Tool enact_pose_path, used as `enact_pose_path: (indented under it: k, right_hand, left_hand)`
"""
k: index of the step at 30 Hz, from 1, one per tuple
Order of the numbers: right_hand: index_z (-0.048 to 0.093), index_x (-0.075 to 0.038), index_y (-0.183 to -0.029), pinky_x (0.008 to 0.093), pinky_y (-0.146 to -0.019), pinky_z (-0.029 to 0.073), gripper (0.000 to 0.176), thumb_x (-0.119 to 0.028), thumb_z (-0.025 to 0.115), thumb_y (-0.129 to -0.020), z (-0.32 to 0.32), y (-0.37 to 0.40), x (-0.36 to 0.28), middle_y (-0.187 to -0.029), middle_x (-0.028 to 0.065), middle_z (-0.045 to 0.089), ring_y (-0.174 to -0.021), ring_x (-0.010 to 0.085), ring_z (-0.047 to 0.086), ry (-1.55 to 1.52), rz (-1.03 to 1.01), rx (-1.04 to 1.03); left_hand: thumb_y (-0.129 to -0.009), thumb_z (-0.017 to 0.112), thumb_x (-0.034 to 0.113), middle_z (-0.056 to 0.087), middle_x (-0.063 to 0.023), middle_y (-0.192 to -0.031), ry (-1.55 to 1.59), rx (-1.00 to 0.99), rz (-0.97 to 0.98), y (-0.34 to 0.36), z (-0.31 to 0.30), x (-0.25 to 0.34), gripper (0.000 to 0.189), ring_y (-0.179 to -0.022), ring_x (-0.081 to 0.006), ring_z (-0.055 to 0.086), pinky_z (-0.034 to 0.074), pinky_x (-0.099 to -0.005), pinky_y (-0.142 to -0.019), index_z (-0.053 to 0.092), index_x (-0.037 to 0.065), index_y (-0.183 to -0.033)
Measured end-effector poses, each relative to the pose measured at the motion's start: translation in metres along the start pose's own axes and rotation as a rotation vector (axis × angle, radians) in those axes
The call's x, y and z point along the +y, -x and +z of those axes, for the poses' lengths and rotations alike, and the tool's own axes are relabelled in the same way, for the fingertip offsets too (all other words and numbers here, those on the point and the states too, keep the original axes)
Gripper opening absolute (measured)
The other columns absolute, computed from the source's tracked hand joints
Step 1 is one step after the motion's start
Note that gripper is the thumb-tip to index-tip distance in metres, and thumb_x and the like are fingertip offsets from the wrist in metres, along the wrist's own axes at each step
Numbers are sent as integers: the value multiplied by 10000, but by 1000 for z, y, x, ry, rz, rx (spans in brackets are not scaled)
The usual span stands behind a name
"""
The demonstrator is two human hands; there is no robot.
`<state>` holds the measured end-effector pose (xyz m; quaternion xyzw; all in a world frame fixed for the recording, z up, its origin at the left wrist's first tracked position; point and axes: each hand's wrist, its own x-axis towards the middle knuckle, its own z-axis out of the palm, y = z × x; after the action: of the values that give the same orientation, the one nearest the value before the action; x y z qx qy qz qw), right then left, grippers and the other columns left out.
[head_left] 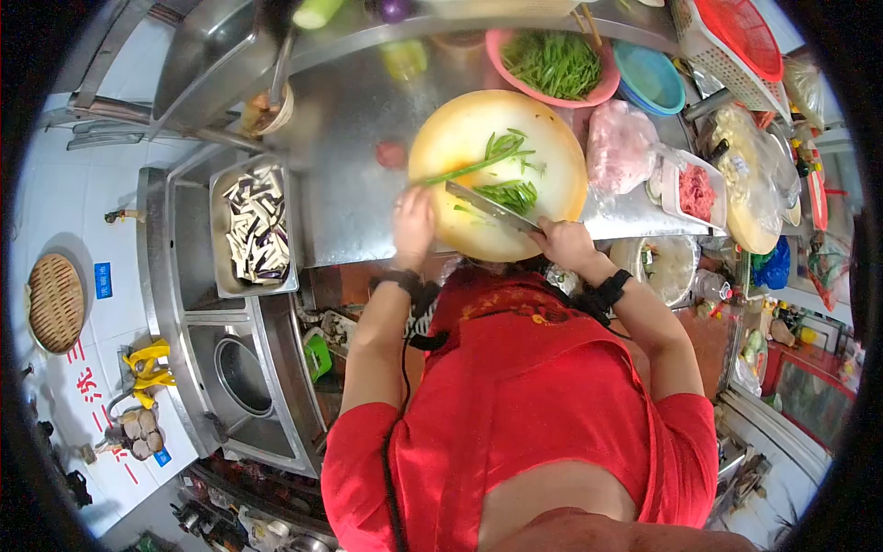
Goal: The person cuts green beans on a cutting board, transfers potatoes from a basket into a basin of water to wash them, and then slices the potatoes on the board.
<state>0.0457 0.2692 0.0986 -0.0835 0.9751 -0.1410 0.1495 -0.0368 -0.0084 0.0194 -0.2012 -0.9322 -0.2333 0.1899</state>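
A round, pale cutting board (441,230) with a yellow rim lies on the steel counter in front of me. My right hand (563,244) grips a knife (492,204) by its handle, the blade slanting up and left across the board. A small pile of cut green pieces (509,195) lies beside the blade. Longer green stalks (478,166) stretch across the board above it, their left end at the curled fingers of my left hand (414,221). That hand is slightly blurred at the board's left edge.
A pink basin (494,57) of shredded greens and a blue bowl (651,75) stand behind the board. To the right are a bag of pink meat (621,147) and a tub of minced meat (696,191). A steel tray (221,230) of cut eggplant sits left, above a sink (244,375).
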Motion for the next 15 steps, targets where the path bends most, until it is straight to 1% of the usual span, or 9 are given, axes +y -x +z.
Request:
enact_pose_path:
  k: [2, 4, 6, 8, 10, 11, 13, 14, 15]
  right_hand:
    - [549, -67, -876, 446, -579, 486, 310, -369, 483, -856, 6, 1, 1, -663, 168, 611, -638, 342, 614, -19, -64, -39]
    - [547, -68, -893, 449, -588, 486, 313, -372, 484, -855, 17, 3, 2, -675, 174, 612, -646, 346, 613, -7, -75, -60]
    - [539, -68, -936, 451, -609, 487, 323, -375, 489, -850, 24, 1, 4, -705, 186, 615, -664, 355, 613, -2, -61, -116]
    - [545, -67, -925, 451, -609, 488, 325, -378, 490, -848, 23, 1, 10, -702, 186, 615, -664, 355, 614, -17, -15, -92]
    - [551, -66, -913, 450, -610, 489, 328, -382, 492, -846, 21, 3, 18, -700, 186, 616, -664, 355, 614, -36, 41, -68]
    - [557, -65, -897, 452, -613, 489, 332, -386, 491, -845, 17, 3, 23, -703, 187, 616, -666, 356, 614, -32, 72, -43]
    - [563, -63, -881, 454, -617, 489, 337, -390, 491, -844, 13, 5, 30, -705, 188, 616, -669, 358, 614, -31, 108, -14]
    - [568, -60, -874, 455, -622, 488, 344, -394, 492, -842, 13, 7, 33, -709, 192, 616, -675, 359, 614, -28, 135, -13]
    - [572, -56, -867, 456, -627, 488, 352, -399, 493, -840, 12, 7, 35, -713, 195, 616, -681, 360, 614, -24, 160, -12]
  left_hand:
    - [-706, 633, 111, 577, -75, -1011, 1, 65, -17, -19, -4, -5, 259, -954, -289, 536, 430, -380, -835, 616, 71, -961]
    - [-692, 648, 128, 571, -71, -1033, -27, -62, -22, -32, -3, -9, 290, -991, -285, 519, 415, -378, -855, 613, 82, -976]
    - [-698, 652, 133, 578, -82, -1018, -35, -72, 24, -38, 5, -18, 295, -971, -291, 530, 423, -372, -841, 608, 85, -986]
    - [-705, 656, 138, 584, -93, -1003, -45, -86, 65, -39, 12, -23, 300, -952, -298, 541, 432, -367, -828, 604, 89, -996]
    - [-788, 592, 121, 606, -98, -950, 256, -254, -382, -42, 12, -20, 166, -827, -289, 572, 449, -383, -752, 615, 82, -947]
    - [-788, 592, 121, 606, -98, -950, 259, -260, -373, -42, 13, -22, 166, -827, -289, 572, 449, -383, -752, 615, 82, -947]
    - [-825, 580, 105, 614, -43, -863, 731, -216, -488, -36, 4, -35, 200, -810, -195, 583, 456, -290, -736, 584, 60, -1020]
    - [-839, 555, 93, 586, -18, -825, 980, -217, -660, -32, -4, -37, 191, -728, -139, 544, 438, -266, -679, 579, 31, -1019]
    - [-839, 555, 93, 586, -18, -825, 979, -220, -657, -31, -20, -37, 191, -728, -139, 544, 438, -266, -679, 579, 31, -1019]
